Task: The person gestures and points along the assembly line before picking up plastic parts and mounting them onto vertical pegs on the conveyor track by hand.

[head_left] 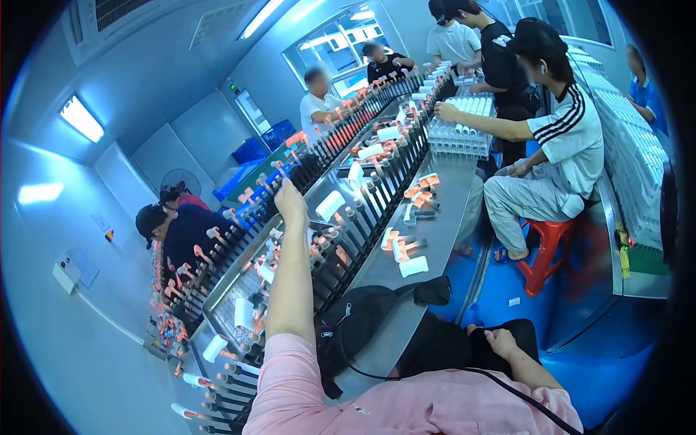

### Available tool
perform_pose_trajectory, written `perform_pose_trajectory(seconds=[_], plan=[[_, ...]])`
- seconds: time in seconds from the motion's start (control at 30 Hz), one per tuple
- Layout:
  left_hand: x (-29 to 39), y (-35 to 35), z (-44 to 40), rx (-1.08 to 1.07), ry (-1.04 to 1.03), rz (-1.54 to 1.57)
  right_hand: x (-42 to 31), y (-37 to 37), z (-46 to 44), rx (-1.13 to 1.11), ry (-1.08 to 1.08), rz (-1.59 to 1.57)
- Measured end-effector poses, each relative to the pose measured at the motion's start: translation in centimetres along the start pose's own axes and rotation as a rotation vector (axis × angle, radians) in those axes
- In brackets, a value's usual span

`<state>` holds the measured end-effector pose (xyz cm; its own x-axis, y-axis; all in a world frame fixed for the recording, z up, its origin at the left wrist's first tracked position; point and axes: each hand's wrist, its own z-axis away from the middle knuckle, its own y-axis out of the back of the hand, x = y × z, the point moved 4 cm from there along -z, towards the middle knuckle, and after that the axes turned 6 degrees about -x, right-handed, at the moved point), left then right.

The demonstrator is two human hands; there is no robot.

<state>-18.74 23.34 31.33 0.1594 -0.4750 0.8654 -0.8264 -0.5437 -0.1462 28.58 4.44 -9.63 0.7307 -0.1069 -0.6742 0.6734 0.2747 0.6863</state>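
My left hand (290,203) is stretched out to the far row of upright pegs, its fingers closed. Whatever is in the fingers is too small and hidden to name. Around it, orange and white parts (250,196) sit on the peg tops. Nearer to my forearm, a white cover-like piece (330,206) rests on the near row of black pegs (368,206). Low on the right, my right hand (500,342) lies on my black-trousered leg, away from the pegs. Its fingers are too indistinct to read.
A metal tray (230,293) runs between the peg rows. Loose orange, black and white parts (402,245) lie on the metal bench (446,217). A black bag (362,319) is beside my arm. Clear trays (460,138) stand by a seated co-worker (573,138) on a red stool (544,254).
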Motion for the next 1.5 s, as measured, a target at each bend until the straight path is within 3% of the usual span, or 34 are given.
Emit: perform_pose_trajectory(seconds=[0.13, 0.23, 0.3, 0.37, 0.5, 0.6, 0.63, 0.73, 0.77, 0.83, 0.9, 0.97, 1.07, 1.17, 1.23, 1.27, 1.37, 1.43, 1.5], plan=[[3.6, -1.2, 0.1, -0.122, -0.001, 0.149, -0.1, -0.6, -0.4, -0.004, 0.001, 0.023], [-0.6, -0.7, -1.2, -0.023, -0.053, 0.018, -0.6, -0.2, -0.2, -0.012, -0.018, 0.002], [-2.4, 0.3, 0.1, 0.088, -0.348, -0.509, -0.6, 0.0, 0.1, -0.018, -0.03, -0.018], [-2.9, 0.6, 0.3, -0.067, 0.153, -0.021, -0.9, 0.5, 0.3, -0.001, -0.031, -0.031], [1.8, -0.4, -0.3, -0.067, 0.007, 0.202, -0.6, 0.2, 0.1, -0.05, -0.035, 0.064], [4.8, -2.5, 0.1, -0.116, -0.048, 0.195, -0.6, -0.2, -0.1, -0.061, -0.032, 0.089], [4.1, -2.2, -0.3, -0.144, -0.017, 0.162, -0.6, -0.1, 0.0, -0.033, -0.017, 0.072], [-1.9, -1.1, -0.8, 0.121, -0.458, -0.465, -0.5, -0.2, 0.3, 0.035, 0.01, 0.027], [-4.2, 0.0, -1.4, -0.022, -0.323, -0.683, -0.3, -0.1, 0.5, 0.036, 0.009, 0.027], [-3.5, -0.3, -0.9, -0.032, 0.025, -0.346, -0.5, 0.2, 0.2, 0.018, -0.015, 0.037], [-0.7, -0.7, -0.6, 0.023, 0.073, -0.076, -0.5, 0.3, 0.5, -0.067, -0.061, 0.088], [0.3, -0.6, -2.3, -0.061, 0.08, -0.039, -1.0, 0.4, 0.3, -0.069, -0.052, 0.118], [1.4, -1.3, -3.0, -0.106, -0.126, -0.023, -1.0, 0.0, 0.2, -0.071, -0.042, 0.139], [-1.0, -0.9, -1.1, 0.065, -0.615, -0.589, -0.3, -0.3, -0.1, -0.015, -0.004, 0.083], [-4.0, 0.5, -1.0, 0.029, -0.167, -0.606, -0.4, -0.3, 0.2, 0.0, 0.004, 0.059], [-4.3, 0.6, -1.2, 0.041, -0.166, -0.614, -0.8, 0.1, 0.2, -0.007, -0.001, 0.067], [-1.5, 0.2, -1.8, 0.019, 0.069, -0.034, -0.8, 0.2, 0.4, -0.051, -0.026, 0.118], [1.4, -1.2, -2.2, -0.037, -0.032, 0.243, -0.9, -0.2, 0.1, -0.078, -0.037, 0.145], [2.8, -2.5, -2.4, -0.096, -0.073, 0.128, -0.6, -0.6, -0.3, -0.098, -0.048, 0.16]])
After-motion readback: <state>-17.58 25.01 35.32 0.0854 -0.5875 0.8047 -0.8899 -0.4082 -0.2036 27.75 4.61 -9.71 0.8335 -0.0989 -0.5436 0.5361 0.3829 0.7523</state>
